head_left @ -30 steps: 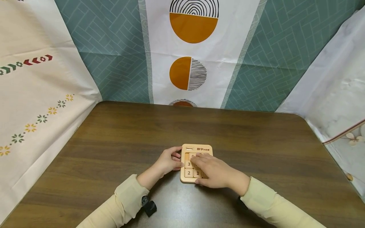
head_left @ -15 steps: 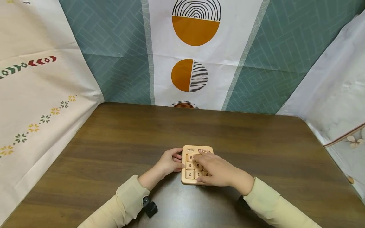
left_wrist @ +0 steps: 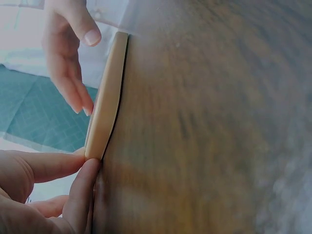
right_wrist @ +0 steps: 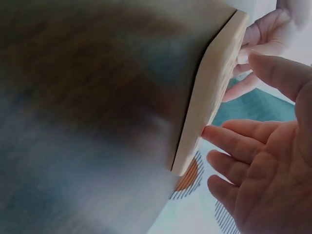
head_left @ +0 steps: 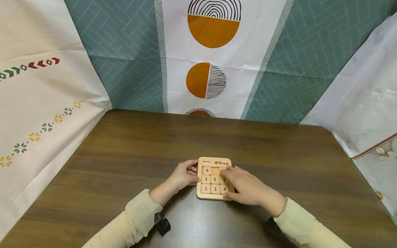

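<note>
A wooden number slide puzzle (head_left: pixel 214 197) lies flat near the table's middle. My left hand (head_left: pixel 183 174) holds its left edge, with the thumb (left_wrist: pixel 87 183) and forefinger right at the rim in the left wrist view. Over the puzzle's right side is my right hand (head_left: pixel 248 186), its fingers loosely extended. One of its fingertips (right_wrist: pixel 208 131) touches the puzzle's face near the top right tile, which it partly covers. The 6 tile (head_left: pixel 207 170) sits top left, beside a vacant slot in the top row. Below are 3, 5, 7, then 2, 1, 4.
The brown wooden table (head_left: pixel 149 137) spreads out around the puzzle. A patterned teal and white cloth (head_left: pixel 130 79) hangs behind its far edge, with pale cloths at both sides. A black wrist device (head_left: pixel 162 225) hangs under the left sleeve.
The 6 tile has slid left into the top left corner, and the vacant slot now shows at top middle. My right hand has shifted right, uncovering more tiles. The left hand holds its place.
</note>
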The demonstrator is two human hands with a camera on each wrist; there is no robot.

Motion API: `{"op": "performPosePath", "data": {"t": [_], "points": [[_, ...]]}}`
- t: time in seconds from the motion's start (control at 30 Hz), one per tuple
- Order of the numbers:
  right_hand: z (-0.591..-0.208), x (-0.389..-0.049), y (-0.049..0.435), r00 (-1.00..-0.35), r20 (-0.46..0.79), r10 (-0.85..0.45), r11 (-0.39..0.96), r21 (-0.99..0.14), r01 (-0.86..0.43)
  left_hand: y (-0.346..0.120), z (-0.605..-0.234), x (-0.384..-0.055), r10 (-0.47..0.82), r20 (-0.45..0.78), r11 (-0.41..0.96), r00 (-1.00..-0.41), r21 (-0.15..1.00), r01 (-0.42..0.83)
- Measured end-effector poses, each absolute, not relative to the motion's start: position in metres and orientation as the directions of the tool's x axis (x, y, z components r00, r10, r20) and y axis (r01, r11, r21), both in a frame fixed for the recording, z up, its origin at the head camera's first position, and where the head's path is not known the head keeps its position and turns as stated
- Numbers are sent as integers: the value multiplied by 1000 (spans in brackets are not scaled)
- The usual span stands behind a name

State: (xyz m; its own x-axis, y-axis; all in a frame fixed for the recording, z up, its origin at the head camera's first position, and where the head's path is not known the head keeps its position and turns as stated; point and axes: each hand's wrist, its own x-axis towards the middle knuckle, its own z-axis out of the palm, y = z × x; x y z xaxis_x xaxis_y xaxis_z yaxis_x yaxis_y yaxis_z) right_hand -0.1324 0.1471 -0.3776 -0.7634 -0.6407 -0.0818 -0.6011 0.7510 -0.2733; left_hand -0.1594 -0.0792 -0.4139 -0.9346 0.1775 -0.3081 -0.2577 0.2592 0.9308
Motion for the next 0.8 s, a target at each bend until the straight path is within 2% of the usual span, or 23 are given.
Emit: {"op": "performPosePath", "data": {"t": [0.8], "points": [[-382, -135, 129, -741, -85, -666, 730, -278, -624, -80, -415, -160, 187, -298, 277, -936, 930, -241]]}}
